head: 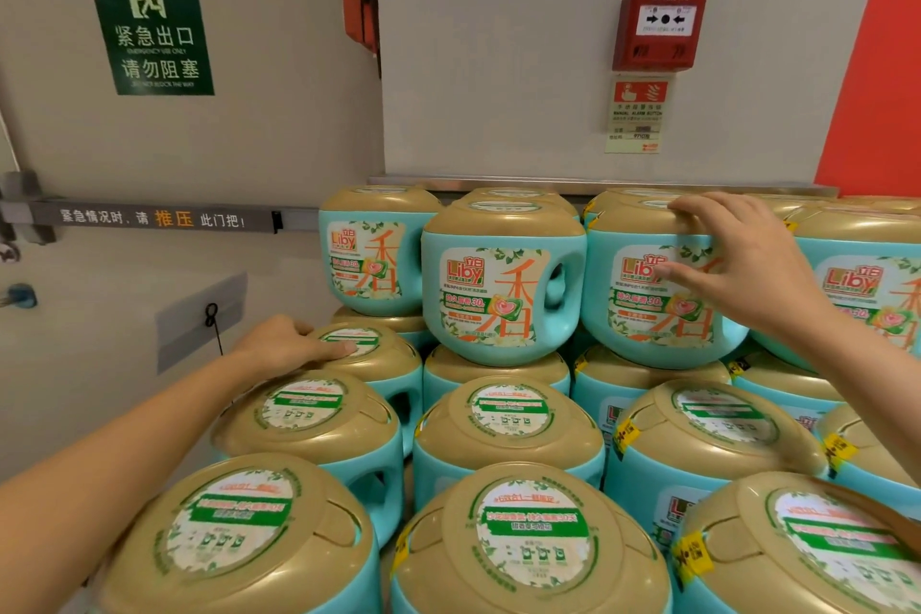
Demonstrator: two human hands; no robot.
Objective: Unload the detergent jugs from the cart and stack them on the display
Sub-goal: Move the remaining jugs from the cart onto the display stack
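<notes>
Where the grey wall [498, 65] meets an exit door [249, 140] on the left, a stack [528, 538] of teal detergent jugs with gold lids fills the lower frame in stepped tiers, its back row pressed close under a metal ledge [598, 184]. A push bar [149, 217] crosses the door level with the top tier, and a green exit sign [152, 32] hangs above it. On the wall sit a red fire alarm box [660, 27] and, at the far right, a red panel [877, 65].

At the stack's left edge, one tier below the top, the left hand [294, 344] lies over the lid of the left-edge jug [393, 364], one digit stretched across its round label and the others bent over the lid's far rim. In the top tier, right of centre, the right hand [737, 259] grips the top-row jug [648, 309], fingers [697, 209] hooked over the gold lid and thumb pressed on the front label.

Left of the stack, the lower door face stands open to reach; above the top tier the wall rises bare up to the alarm box.
</notes>
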